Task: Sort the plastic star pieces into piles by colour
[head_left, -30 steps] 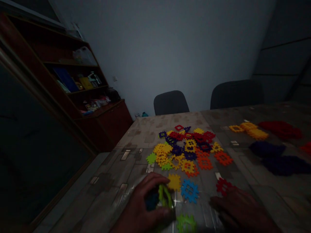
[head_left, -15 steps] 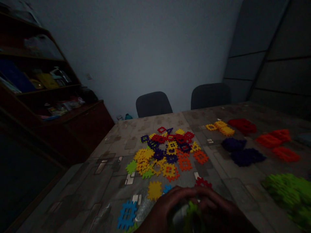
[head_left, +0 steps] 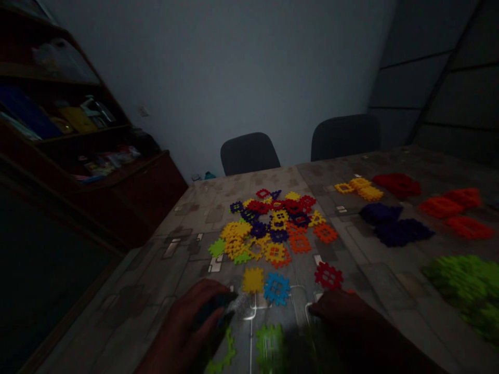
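Observation:
At the lower left, my left hand point(head_left: 191, 319) curls its thumb and fingers around a blue notched plastic piece point(head_left: 212, 307), mostly in shadow. My right hand point(head_left: 337, 314) is low over the table with its fingers closed, just below a red square window piece point(head_left: 328, 276). An orange edge point(head_left: 351, 292) shows behind its knuckles; what those fingers hold is hidden. Between the hands lies a blurred green window piece point(head_left: 270, 345). Another green piece point(head_left: 224, 356) sits by my left hand. Ahead are a yellow square piece point(head_left: 253, 280) and a light blue window piece point(head_left: 277, 288).
A mixed heap of interlocking pieces point(head_left: 268, 223) covers mid-table. Sorted by colour at right are yellow point(head_left: 360, 188), red point(head_left: 396, 184), dark blue point(head_left: 397, 228), orange point(head_left: 452, 205) and green point(head_left: 465, 285) groups. Two chairs point(head_left: 249, 153) stand behind; shelves point(head_left: 70, 124) are at left.
My hands were together around a green piece and have moved apart, left and right. The green piece now shows between them, and the light blue and red pieces are uncovered. The view has tilted down.

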Demonstrator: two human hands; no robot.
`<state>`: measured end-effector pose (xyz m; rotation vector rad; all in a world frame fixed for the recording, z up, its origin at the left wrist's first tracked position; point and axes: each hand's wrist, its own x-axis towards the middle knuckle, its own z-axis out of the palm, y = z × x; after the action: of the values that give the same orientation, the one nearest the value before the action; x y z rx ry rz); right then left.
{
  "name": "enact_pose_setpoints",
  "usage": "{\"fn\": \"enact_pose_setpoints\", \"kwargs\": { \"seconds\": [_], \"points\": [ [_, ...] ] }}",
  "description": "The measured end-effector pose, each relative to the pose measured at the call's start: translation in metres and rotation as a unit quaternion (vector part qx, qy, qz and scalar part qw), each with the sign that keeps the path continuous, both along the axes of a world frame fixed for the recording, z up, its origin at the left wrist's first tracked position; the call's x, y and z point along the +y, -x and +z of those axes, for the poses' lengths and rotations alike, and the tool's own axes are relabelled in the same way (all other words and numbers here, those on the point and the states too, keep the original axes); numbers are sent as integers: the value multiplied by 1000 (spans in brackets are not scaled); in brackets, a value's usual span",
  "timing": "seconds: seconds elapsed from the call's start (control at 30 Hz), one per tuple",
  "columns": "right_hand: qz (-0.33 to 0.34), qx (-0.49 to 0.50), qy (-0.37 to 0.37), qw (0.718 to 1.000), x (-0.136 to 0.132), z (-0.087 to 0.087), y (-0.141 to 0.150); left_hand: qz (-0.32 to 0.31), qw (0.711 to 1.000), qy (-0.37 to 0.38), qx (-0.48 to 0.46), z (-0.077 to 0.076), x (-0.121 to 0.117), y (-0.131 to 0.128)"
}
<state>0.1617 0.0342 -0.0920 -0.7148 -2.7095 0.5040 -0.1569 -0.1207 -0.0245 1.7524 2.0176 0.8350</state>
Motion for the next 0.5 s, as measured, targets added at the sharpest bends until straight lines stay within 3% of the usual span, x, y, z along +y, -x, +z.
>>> {"fn": "enact_pose_setpoints", "kwargs": {
  "seconds": [0.1, 0.2, 0.37, 0.5],
  "points": [
    [1, -5, -61, 998, 4, -3, 1, 19, 997, -18, 72, -15, -28, 1],
    [24, -61, -41, 997, 3, 3, 1, -5, 990, -17, 143, -28, -46, 1],
    [52, -70, -31, 996, -14, 14, 0, -9, 985, -32, 169, -28, -50, -4],
    [44, -53, -48, 996, -20, 8, -1, 22, 982, -47, 180, -31, -48, -7]
  ]
}}
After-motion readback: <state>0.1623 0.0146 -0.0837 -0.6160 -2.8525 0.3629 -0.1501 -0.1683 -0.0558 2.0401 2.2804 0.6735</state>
